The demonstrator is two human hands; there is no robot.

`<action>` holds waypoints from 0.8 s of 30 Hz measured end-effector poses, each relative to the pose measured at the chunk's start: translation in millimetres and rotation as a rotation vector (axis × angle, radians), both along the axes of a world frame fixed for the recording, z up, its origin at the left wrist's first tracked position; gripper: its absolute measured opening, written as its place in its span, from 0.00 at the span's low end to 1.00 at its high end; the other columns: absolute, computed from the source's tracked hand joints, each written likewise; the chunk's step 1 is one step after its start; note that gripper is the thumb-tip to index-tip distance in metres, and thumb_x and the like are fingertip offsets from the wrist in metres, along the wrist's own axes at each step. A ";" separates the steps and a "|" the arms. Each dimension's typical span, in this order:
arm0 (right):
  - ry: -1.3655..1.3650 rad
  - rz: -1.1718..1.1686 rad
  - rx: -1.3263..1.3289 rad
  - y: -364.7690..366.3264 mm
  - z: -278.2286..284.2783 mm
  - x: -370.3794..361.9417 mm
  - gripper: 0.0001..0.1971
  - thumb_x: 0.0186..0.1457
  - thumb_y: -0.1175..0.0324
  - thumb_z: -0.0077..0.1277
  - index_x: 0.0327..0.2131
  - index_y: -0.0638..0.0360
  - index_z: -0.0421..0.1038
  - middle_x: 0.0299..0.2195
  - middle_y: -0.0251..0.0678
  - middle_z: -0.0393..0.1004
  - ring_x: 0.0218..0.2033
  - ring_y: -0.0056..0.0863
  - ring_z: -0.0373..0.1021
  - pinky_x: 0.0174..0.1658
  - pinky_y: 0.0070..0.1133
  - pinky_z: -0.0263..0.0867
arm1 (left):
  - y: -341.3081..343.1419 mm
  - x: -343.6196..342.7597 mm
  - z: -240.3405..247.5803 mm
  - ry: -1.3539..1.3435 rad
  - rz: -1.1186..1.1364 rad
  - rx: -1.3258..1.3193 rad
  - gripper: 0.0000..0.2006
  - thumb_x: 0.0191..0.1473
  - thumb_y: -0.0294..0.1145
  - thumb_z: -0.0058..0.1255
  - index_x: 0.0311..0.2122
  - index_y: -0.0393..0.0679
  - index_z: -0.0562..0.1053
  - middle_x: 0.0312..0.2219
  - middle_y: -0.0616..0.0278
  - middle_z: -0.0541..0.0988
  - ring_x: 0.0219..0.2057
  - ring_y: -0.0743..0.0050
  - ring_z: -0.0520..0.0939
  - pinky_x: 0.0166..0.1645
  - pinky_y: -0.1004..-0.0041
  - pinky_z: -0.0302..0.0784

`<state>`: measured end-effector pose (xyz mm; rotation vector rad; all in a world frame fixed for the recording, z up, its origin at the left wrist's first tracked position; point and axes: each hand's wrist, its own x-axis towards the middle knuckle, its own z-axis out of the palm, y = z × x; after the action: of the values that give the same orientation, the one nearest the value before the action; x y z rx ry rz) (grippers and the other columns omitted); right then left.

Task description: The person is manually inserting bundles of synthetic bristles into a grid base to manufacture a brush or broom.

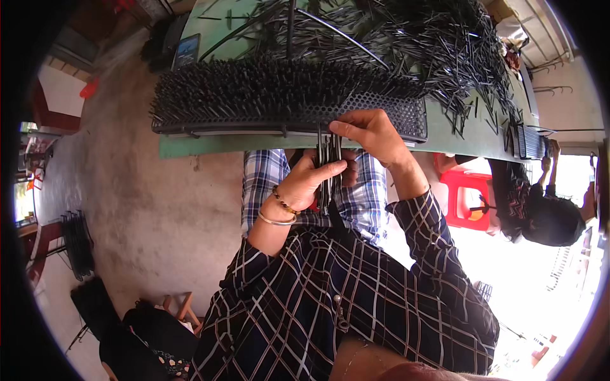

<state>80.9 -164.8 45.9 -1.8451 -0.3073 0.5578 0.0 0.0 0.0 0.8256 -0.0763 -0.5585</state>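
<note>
Where the green surface meets the person's lap, one long rack of dark perforated sheet lies along the near edge. Upright black rods crowd most of it; holes show bare toward its right end.

Behind: one large heap of loose black rods, spread over the right half of the surface. The rack stands between hands and heap. Thin bars rise beyond the rack, crossing the heap's left part. At the left end, one flat panel with a bluish face.

To the right: one red stool, one co-worker seated near a second, smaller rack. At lower left, another person in dark clothing, beside a wooden stool.

Left hand: grip closed around a bundle of black rods, held roughly upright over the lap, just below the rack. Right hand: thumb and forefinger close together by the bundle's upper end, at the rack's front edge; whether that grip pinches a rod cannot be told.
</note>
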 end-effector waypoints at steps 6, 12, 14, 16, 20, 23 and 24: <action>-0.172 -0.220 0.099 4.7 9.4 11.5 0.13 0.57 0.66 0.51 0.39 0.68 0.73 0.30 0.33 0.77 0.32 0.16 0.70 0.38 0.16 0.66 | -3.5 -1.3 -8.4 0.134 0.090 -0.066 0.13 0.56 0.32 0.50 0.43 0.34 0.71 0.33 0.57 0.78 0.35 0.69 0.80 0.40 0.68 0.79; -0.500 -0.281 0.161 32.9 8.7 22.8 0.11 0.57 0.71 0.51 0.41 0.67 0.71 0.33 0.35 0.77 0.37 0.17 0.72 0.42 0.15 0.66 | -1.5 0.0 -12.8 0.241 0.123 -0.049 0.13 0.56 0.31 0.50 0.43 0.34 0.72 0.33 0.57 0.78 0.36 0.68 0.80 0.40 0.67 0.80; -0.566 -0.260 0.145 39.7 3.8 27.6 0.11 0.56 0.71 0.51 0.42 0.66 0.71 0.34 0.36 0.78 0.37 0.17 0.72 0.42 0.15 0.66 | 0.1 0.0 -11.6 0.230 0.106 -0.030 0.13 0.56 0.30 0.50 0.43 0.34 0.72 0.33 0.56 0.78 0.36 0.68 0.80 0.40 0.67 0.80; -0.598 -0.260 0.148 45.7 -0.1 29.8 0.10 0.55 0.71 0.53 0.40 0.65 0.72 0.32 0.36 0.77 0.34 0.18 0.72 0.38 0.16 0.66 | 2.1 -0.7 -12.3 0.240 0.105 -0.034 0.12 0.56 0.30 0.50 0.43 0.34 0.72 0.33 0.56 0.78 0.36 0.68 0.80 0.40 0.67 0.80; -0.667 -0.258 0.160 48.9 0.8 29.9 0.09 0.53 0.72 0.54 0.38 0.63 0.74 0.30 0.36 0.77 0.30 0.20 0.72 0.32 0.18 0.67 | 4.0 0.4 -13.6 0.242 0.085 -0.047 0.13 0.56 0.29 0.49 0.44 0.34 0.72 0.33 0.56 0.78 0.36 0.68 0.80 0.40 0.67 0.80; -0.732 -0.210 0.147 49.8 -2.6 33.5 0.09 0.53 0.72 0.54 0.38 0.63 0.74 0.30 0.37 0.77 0.30 0.23 0.73 0.33 0.19 0.67 | 4.3 -0.5 -10.6 0.248 0.081 -0.036 0.12 0.56 0.29 0.49 0.43 0.34 0.72 0.33 0.57 0.78 0.36 0.68 0.80 0.39 0.67 0.80; -0.731 -0.210 0.145 51.0 -4.4 33.1 0.09 0.53 0.72 0.54 0.38 0.63 0.74 0.30 0.37 0.77 0.30 0.23 0.73 0.33 0.19 0.67 | 4.4 -0.3 -12.1 0.249 0.080 -0.037 0.12 0.56 0.29 0.49 0.43 0.34 0.72 0.33 0.57 0.78 0.36 0.68 0.80 0.39 0.67 0.80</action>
<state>114.0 -113.8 41.5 -1.8518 -0.6084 -0.2994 -0.3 4.4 -12.1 0.7142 0.1735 -0.5788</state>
